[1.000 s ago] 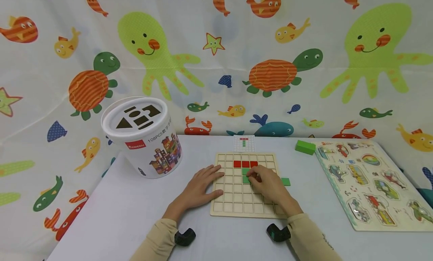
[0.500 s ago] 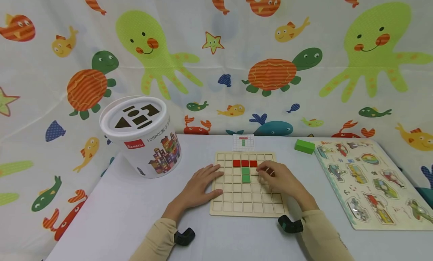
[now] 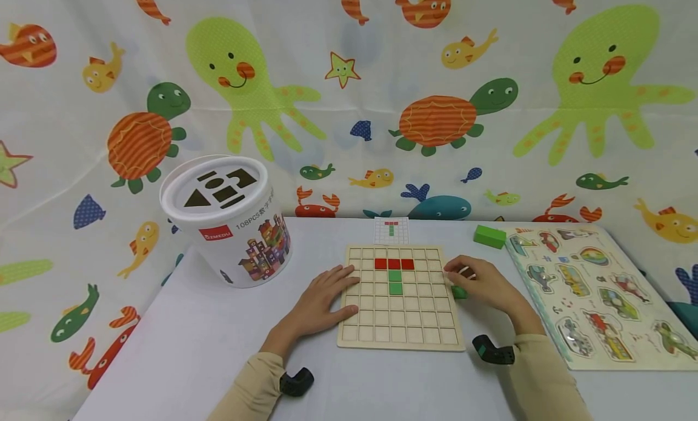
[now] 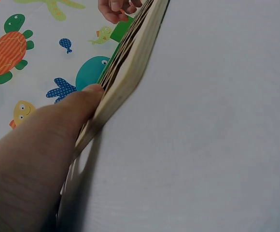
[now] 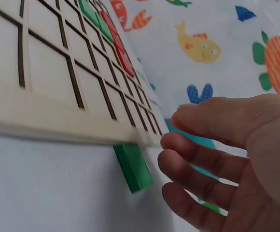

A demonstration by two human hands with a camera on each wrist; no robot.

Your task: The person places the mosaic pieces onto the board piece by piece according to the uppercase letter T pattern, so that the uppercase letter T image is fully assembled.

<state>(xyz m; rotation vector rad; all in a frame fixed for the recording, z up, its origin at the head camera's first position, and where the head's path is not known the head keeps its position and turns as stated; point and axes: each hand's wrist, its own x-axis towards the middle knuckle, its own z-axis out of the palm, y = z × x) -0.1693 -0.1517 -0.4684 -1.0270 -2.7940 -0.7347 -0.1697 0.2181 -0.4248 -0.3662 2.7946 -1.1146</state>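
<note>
A wooden grid board point(image 3: 382, 321) lies flat on the table. A row of 3 red tiles point(image 3: 394, 264) sits in its cells, with 2 green tiles point(image 3: 395, 281) in a column below the middle one. My left hand point(image 3: 322, 303) rests with spread fingers on the board's left side; its thumb point(image 4: 77, 106) touches the rim in the left wrist view. My right hand point(image 3: 485, 285), holding nothing, hovers just past the right edge with fingers loosely bent and thumb apart. Right beside those fingers, a green block point(image 5: 134, 166) lies against the board's edge, partly hidden by the hand in the head view.
A small pattern card point(image 3: 391, 230) showing a red and green T lies behind the board. Another green block point(image 3: 490, 237) stands at the back right, next to a picture puzzle board point(image 3: 591, 342). A white bucket point(image 3: 229, 239) with a slotted lid stands at the left.
My right hand has moved right, from over the green tiles to beyond the board's right edge beside the green block. My left hand has stayed on the board.
</note>
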